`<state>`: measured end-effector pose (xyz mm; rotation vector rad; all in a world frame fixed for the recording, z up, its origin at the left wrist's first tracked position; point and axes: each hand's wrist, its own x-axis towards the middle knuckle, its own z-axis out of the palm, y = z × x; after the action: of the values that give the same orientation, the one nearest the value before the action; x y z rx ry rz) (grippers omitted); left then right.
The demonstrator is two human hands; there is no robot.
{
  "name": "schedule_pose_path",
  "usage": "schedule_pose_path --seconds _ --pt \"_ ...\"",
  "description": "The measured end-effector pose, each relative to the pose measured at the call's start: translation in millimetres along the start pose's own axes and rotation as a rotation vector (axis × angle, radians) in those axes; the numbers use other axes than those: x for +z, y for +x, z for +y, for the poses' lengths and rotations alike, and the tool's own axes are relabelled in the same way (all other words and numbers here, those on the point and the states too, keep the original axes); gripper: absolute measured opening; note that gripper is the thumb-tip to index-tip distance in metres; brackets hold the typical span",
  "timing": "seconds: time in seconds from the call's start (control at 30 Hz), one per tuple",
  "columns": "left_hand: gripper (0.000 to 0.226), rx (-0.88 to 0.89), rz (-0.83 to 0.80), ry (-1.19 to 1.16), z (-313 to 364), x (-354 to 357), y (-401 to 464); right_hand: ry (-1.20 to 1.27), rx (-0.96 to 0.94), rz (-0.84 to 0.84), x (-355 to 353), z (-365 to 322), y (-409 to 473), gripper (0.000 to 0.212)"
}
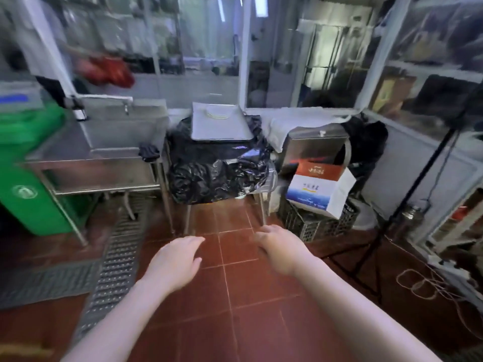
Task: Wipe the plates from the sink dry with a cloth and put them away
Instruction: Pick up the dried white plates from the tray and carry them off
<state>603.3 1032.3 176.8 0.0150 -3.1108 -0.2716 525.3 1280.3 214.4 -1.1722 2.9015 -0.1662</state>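
Both forearms reach forward over the red tiled floor (235, 296), bare and carrying nothing. Left hand (175, 259): palm down, fingers (192, 241) straight and lying loosely together, holding nothing. Right hand (279, 248): palm down, blurred, fingers relaxed and slightly curved, holding nothing.

Sink (115, 131): steel, on a steel frame at left, with a tap (126, 104) above its back wall. Interior of the basin not visible from this angle; whether plates lie in it cannot be told. A dark cloth (149, 152) hangs over the sink's right front corner.

Plates (218, 115): a small stack, seen edge-on, rests on a grey tray (220, 129) just right of the sink. Tray sits on a stand wrapped in black plastic (217, 173).

Green bin (28, 178) stands at far left, touching the sink frame. A metal drain grate (117, 257) runs across the floor below the sink. Right of the stand: a steel box (316, 145), an open carton (321, 189) resting on a black crate (313, 223). A black tripod (407, 199) stands at right, with loose cable (423, 283) coiled on the floor near it. Glass partitions close the background.
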Motion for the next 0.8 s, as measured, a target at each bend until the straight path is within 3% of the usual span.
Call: schedule_pose_path --seconds 0.23,0.8 --pt "0.052 -0.136 0.021 0.005 -68 -16 132 0.015 -0.142 0.016 11 58 180 0.036" --pt "0.052 -0.03 -0.024 -0.05 -182 -34 538 0.085 -0.055 -0.006 11 243 537 0.033"
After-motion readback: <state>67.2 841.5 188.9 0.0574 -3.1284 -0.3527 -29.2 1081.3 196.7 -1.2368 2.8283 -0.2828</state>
